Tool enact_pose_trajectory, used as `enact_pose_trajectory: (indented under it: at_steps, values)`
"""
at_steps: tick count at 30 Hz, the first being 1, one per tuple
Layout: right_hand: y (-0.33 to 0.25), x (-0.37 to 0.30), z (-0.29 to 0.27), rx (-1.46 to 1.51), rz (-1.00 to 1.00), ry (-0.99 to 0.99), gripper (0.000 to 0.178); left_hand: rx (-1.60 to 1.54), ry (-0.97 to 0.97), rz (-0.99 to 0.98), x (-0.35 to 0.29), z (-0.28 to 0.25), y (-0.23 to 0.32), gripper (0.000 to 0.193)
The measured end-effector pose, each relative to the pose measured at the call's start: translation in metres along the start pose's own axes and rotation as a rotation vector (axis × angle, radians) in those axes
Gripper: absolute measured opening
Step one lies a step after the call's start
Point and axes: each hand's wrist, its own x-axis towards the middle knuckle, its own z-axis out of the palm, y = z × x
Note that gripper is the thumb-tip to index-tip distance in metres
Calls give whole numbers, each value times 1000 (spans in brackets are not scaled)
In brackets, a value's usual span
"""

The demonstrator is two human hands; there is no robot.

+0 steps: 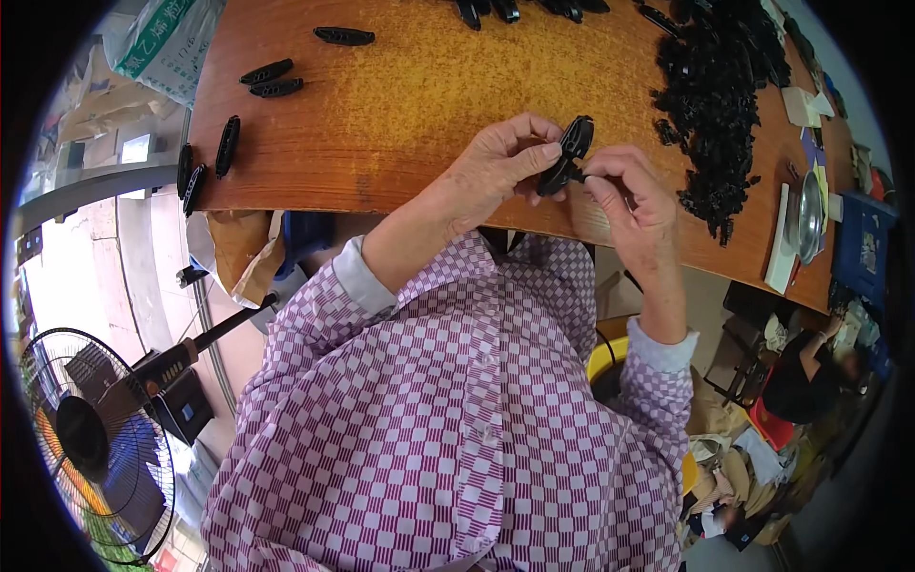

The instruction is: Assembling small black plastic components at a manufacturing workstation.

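My left hand (496,172) grips a long, oval black plastic part (577,136) above the table's near edge, thumb on its face. The part is tilted, its upper end pointing away from me. Close on its right, my right hand (637,198) has thumb and forefinger pinched on a small black piece (578,175) that touches the part's lower side. How the two join is hidden by the fingers. To the right of my hands, a large pile of small black plastic pieces (710,114) spreads over the table.
On the wooden table (400,105), similar oval black parts (344,36) lie at the left and along the far edge. A metal bowl (810,217) stands at the right. A standing fan (86,434) is at my left; a person (803,381) sits farther right.
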Motion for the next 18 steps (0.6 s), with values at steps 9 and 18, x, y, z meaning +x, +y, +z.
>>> enact_pose_trajectory:
  at_steps: [9,18]
  values:
    - [-15,17,-10,-257,-148,-299,12,333,-37,-25,-2,-5,-4,20]
    - [3,28,-1,-139,-50,-200,17,294,-14,-23,-1,-5,-4,22]
